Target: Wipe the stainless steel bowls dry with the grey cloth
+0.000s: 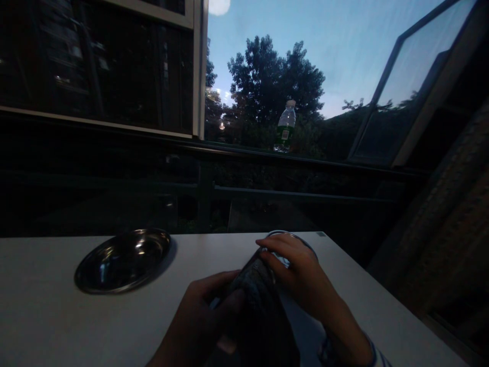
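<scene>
Just above the table's near part, both hands are on a dark, cloth-like item (263, 306) with a grey-blue upper edge; the dim light hides its exact kind. My left hand (202, 311) is closed around its left side, thumb on top. My right hand (301, 270) has its fingers bent over the far upper end of the item, gripping it there. Behind the right hand, a round shiny metal dish (311, 248) shows only in part, its rest covered by the hand.
A shallow steel bowl (122, 260) stands on the left of the white table (42, 316). Beyond the table is a window, with a green-labelled plastic bottle (286, 130) on the sill. An open window pane (405, 86) and a patterned curtain (451, 204) are at the right.
</scene>
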A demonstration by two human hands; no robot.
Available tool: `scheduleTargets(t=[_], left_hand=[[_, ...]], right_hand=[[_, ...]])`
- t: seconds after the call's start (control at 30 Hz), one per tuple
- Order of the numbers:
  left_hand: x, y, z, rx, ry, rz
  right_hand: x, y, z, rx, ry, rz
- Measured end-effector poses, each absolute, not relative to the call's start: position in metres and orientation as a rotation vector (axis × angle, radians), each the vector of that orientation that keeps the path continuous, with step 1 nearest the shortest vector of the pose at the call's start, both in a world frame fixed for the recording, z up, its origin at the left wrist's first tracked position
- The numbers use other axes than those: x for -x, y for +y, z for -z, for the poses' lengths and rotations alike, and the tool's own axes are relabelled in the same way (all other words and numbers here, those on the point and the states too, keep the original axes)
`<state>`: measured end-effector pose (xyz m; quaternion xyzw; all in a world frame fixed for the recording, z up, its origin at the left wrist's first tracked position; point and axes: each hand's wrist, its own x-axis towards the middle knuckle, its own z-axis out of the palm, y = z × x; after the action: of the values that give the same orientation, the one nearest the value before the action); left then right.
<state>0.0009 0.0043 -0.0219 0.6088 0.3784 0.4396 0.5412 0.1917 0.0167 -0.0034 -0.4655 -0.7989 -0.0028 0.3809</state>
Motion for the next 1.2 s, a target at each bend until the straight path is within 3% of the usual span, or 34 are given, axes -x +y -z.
scheduleTargets(t=[0.53, 1.2], left_hand=[[-0.0017, 0.0044, 0.0247, -1.401, 0.973, -1.050], [-0.0017, 0.0042, 0.0267, -1.364, 0.973, -1.037]], right_hand=[[-0.1877, 0.0158, 0.0013, 1.204, -2.094, 0.167], [-0.1942, 0.0170, -0.0037, 1.056, -2.055, -0.308]])
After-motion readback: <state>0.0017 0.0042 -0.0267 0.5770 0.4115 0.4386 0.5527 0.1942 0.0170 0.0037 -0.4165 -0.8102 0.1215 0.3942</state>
